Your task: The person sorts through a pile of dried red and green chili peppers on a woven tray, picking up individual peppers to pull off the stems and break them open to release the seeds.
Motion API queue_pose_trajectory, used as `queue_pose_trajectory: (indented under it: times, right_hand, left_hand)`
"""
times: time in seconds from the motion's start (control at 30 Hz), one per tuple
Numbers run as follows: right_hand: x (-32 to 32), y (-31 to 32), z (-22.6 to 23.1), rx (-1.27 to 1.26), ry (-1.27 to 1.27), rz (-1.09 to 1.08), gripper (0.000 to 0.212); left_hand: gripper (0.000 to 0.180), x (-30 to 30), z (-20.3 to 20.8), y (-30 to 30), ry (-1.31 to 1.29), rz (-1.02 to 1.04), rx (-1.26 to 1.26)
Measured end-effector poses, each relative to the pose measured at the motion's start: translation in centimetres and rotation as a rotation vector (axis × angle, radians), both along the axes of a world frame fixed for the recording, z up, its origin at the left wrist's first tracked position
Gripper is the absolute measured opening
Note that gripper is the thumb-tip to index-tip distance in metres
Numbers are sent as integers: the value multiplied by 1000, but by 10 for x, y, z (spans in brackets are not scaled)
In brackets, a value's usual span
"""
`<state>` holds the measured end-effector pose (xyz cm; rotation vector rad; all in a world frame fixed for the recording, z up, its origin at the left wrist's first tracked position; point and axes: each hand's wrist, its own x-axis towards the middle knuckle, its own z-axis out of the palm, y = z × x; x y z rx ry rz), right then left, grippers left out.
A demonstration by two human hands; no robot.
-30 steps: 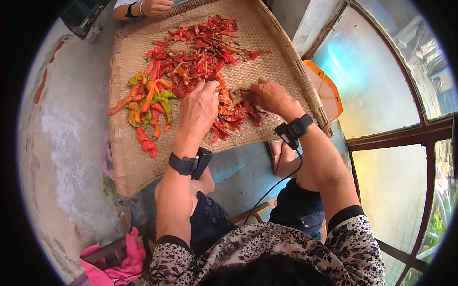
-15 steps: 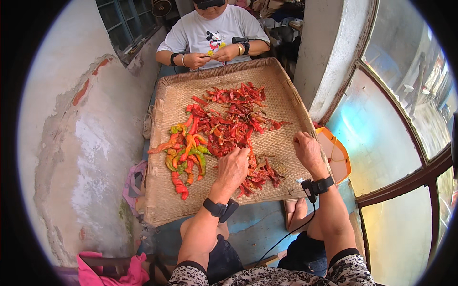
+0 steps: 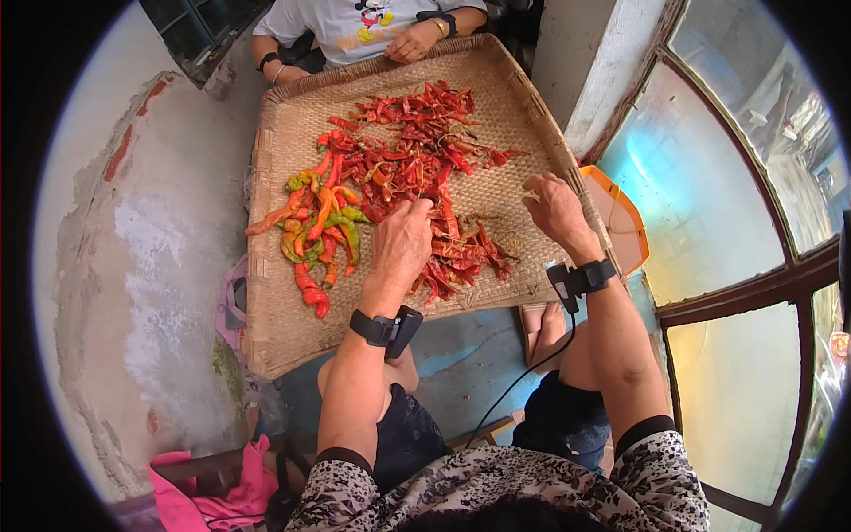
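My left hand [image 3: 403, 241] is closed over dried red chilies [image 3: 412, 168] heaped in the middle of a woven tray [image 3: 288, 328]. Its fingertips are pressed together at the pile; whatever they hold is hidden by the hand. Above the tray's right side, my right hand [image 3: 558, 211] has its fingers curled inward, and I cannot make out anything in them. Fresher red, orange and green peppers [image 3: 324, 222] lie in a group left of the dried pile. Loose pale seeds [image 3: 511, 241] are scattered on the weave near the right hand.
Across the tray sits another person in a white shirt [image 3: 355, 27], one hand [image 3: 415, 41] at the far rim. A plastered wall [image 3: 151, 266] stands left, framed glass panes [image 3: 700, 204] right. An orange-rimmed container [image 3: 618, 217] is beside the tray. Pink cloth [image 3: 217, 488] hangs lower left.
The view has tilted down, so the tray and my hands appear higher. The other person's hands, together before, are now apart and lower. My hands keep nearly the same places over the tray.
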<state>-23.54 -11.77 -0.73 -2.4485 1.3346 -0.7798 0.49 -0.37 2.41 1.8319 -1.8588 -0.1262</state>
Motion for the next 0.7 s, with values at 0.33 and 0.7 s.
queue_pose_trajectory:
  times: [0.33,0.7]
  right_hand:
    - [84,14,-21,107,523,89,21]
    - [73,34,-10,84,425,33,15]
  left_hand:
    - [22,3,-9,1,-20,2,-24]
    - [30,3,-25,15,-52,-23,-63]
